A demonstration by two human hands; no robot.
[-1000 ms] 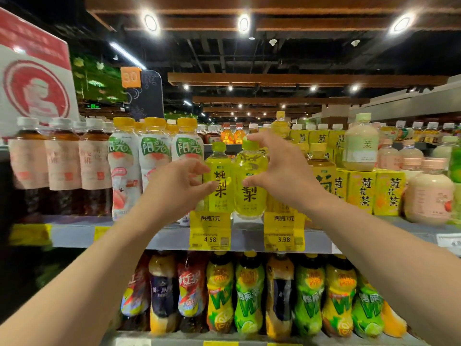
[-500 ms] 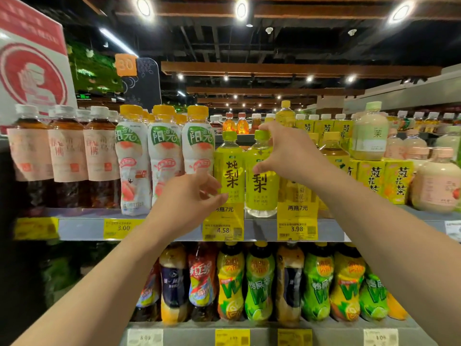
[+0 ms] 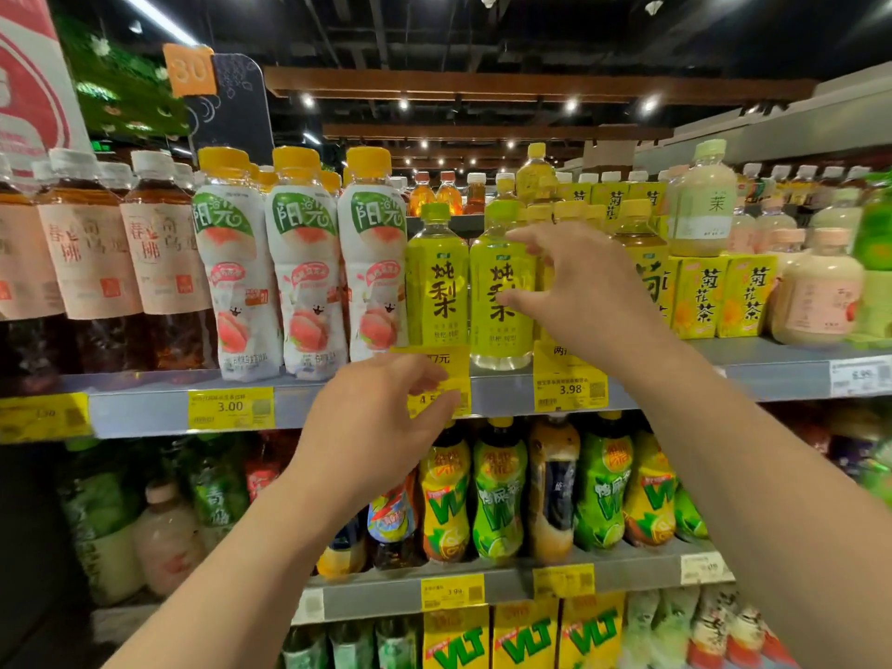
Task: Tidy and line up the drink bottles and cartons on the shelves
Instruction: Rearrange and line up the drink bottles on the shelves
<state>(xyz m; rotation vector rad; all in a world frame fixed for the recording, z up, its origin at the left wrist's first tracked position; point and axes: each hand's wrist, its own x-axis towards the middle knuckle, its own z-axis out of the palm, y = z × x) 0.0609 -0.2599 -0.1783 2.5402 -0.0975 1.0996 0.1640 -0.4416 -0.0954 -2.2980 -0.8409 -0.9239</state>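
On the top shelf (image 3: pixel 145 408), from the left: brown tea bottles (image 3: pixel 87 263), three peach bottles (image 3: pixel 309 277) with orange caps, then two yellow pear bottles (image 3: pixel 437 287) of pale liquid. The left hand (image 3: pixel 371 427), fingers loosely curled and holding nothing, hangs before a price tag (image 3: pixel 434 374). The right hand (image 3: pixel 574 287), fingers spread, is at the right pear bottle (image 3: pixel 497 306); whether it touches is unclear. Yellow cartons (image 3: pixel 724 296) stand rightward.

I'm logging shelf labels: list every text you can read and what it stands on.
"3.00": yellow price tag on the upper shelf edge.
"3.98": yellow price tag right of it.
"炖梨": yellow-green bottles.
"阳光": white peach bottles.
"菊花茶": yellow cartons.
"VLT": cartons at the bottom.
"30": orange sign.
Partly hidden by the left hand: tag "4.5…".
Other tags: blurred.
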